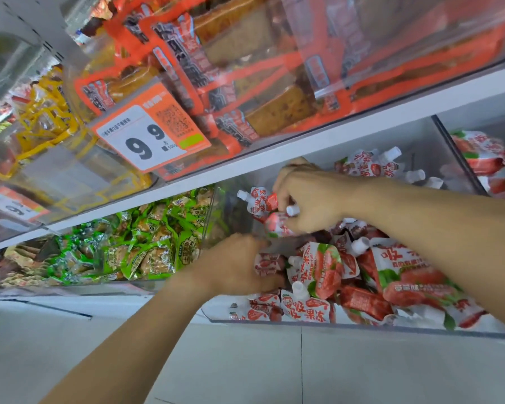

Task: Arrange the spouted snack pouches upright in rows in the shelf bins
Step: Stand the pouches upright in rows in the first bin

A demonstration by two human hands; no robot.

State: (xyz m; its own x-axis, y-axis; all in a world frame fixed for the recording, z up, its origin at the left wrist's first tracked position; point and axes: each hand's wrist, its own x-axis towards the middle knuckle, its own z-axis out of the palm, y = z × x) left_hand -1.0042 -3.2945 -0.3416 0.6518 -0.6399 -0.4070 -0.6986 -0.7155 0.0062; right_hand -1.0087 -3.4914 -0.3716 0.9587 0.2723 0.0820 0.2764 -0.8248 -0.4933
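A clear shelf bin [362, 326] holds several red-and-white strawberry pouches with white spouts, most lying loose in a heap [403, 284]. My right hand [309, 196] is over the bin's back left and grips two or three small pouches [263, 208] by their tops, spouts pointing up and sideways. My left hand [239, 263] reaches in at the bin's left side, its fingers curled around a small pouch [267, 263] near the bin wall. A few pouches stand upright at the back [368, 164].
A neighbouring bin [490, 167] at the right holds more strawberry pouches. Left of the bin lie green snack packets [146, 243]. Above, a white shelf edge [274, 158] carries bins of orange-wrapped snacks and a 9.9 price tag [149, 135]. Pale floor tiles lie below.
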